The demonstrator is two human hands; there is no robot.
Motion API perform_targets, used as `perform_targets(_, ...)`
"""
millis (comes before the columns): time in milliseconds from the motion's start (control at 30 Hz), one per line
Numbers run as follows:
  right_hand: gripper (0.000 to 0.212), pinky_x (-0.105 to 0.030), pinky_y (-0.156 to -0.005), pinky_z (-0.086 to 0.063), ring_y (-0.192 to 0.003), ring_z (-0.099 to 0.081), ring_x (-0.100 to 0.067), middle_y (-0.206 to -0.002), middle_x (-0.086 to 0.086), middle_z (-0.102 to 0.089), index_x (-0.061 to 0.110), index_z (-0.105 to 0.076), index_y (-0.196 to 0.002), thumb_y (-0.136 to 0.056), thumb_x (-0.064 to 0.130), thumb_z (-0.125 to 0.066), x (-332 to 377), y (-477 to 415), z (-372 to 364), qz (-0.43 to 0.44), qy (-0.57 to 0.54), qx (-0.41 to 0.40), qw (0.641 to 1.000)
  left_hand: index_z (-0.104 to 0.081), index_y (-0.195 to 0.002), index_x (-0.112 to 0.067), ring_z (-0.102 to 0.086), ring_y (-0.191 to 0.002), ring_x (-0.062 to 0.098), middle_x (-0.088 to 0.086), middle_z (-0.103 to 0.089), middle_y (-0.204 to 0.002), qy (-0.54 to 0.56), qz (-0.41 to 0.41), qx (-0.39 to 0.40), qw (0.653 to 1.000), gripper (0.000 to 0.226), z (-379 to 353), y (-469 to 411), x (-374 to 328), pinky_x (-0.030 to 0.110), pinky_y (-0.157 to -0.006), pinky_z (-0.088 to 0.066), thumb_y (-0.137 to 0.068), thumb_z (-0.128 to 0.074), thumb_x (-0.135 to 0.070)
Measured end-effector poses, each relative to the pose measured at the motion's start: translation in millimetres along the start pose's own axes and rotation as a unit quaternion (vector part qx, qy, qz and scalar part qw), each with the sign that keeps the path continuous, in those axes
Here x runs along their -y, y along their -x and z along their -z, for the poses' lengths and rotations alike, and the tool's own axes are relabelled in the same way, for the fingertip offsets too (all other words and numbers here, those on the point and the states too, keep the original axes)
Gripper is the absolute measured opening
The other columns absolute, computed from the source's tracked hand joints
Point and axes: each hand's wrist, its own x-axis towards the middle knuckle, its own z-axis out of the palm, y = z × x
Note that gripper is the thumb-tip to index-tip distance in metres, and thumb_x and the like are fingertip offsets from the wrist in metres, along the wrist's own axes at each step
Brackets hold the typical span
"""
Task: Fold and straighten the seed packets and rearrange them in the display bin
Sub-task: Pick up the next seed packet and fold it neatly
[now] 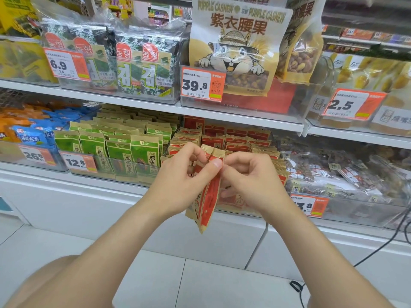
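Note:
A red and tan seed packet [208, 203] hangs edge-on in front of the lower shelf, folded lengthwise. My left hand [182, 174] pinches its upper part from the left, thumb pressed on the top fold. My right hand [246, 176] pinches the same top edge from the right, fingers curled. Behind them, the clear display bin [273, 210] holds several rows of matching red packets [235, 138] standing upright.
Green seed packets [120, 143] fill the bin to the left, blue and orange bags [33, 134] farther left. Clear bags of nuts [344, 172] lie on the right. Price tags hang on the bin fronts. Seaweed and cashew bags stand on the upper shelf. A black cable [378, 247] trails over the white base.

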Motion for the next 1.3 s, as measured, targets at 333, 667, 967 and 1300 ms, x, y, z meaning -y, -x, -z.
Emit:
perform_targets(333,0.016,-0.048,-0.068,-0.067,-0.067,-0.074,-0.026,-0.075,-0.016,-0.076,0.010,-0.075,-0.084,-0.098,0.005,-0.069,-5,-5,-7,0.024,-0.017,-0.023,0.999,-0.047,-0.089,-0.021,-0.052,-0.073,0.011,0.002,-0.058,-0.082,0.006,-0.032,0.028,0.999,0.033,-14,1,-1,0.038,-0.070,-0.045,-0.116,-0.035,-0.035)
perform_targets(667,0.028,-0.056,-0.083,-0.066,-0.091,-0.079,-0.032,-0.098,-0.010,-0.081,0.006,-0.054,-0.115,-0.102,0.027,-0.067,-6,0,-3,-0.059,0.055,0.138,0.987,-0.058,-0.089,-0.017,-0.052,-0.070,0.007,-0.016,-0.056,-0.071,0.101,0.031,-0.096,0.990,0.038,-25,-8,-5,0.038,-0.073,-0.045,-0.116,-0.040,-0.037)
perform_targets(967,0.031,-0.060,-0.059,-0.064,-0.061,-0.075,-0.039,-0.074,-0.013,-0.076,0.012,-0.048,-0.113,-0.109,0.042,-0.055,-3,0,-9,-0.047,0.042,-0.011,0.998,-0.058,-0.082,-0.019,-0.054,-0.061,0.007,-0.016,-0.062,-0.063,0.079,0.047,-0.051,0.994,0.037,-32,-4,-5,0.031,-0.066,-0.043,-0.108,-0.057,-0.046)
perform_targets(1300,0.024,-0.056,-0.060,-0.065,-0.064,-0.076,-0.041,-0.080,-0.015,-0.078,0.016,-0.048,-0.109,-0.107,0.038,-0.056,-7,-1,-2,-0.046,0.048,0.008,0.998,-0.047,-0.081,-0.013,-0.047,-0.067,0.011,-0.007,-0.052,-0.070,0.014,-0.021,-0.004,1.000,0.039,-27,1,-5,0.033,-0.065,-0.040,-0.116,-0.040,-0.030)
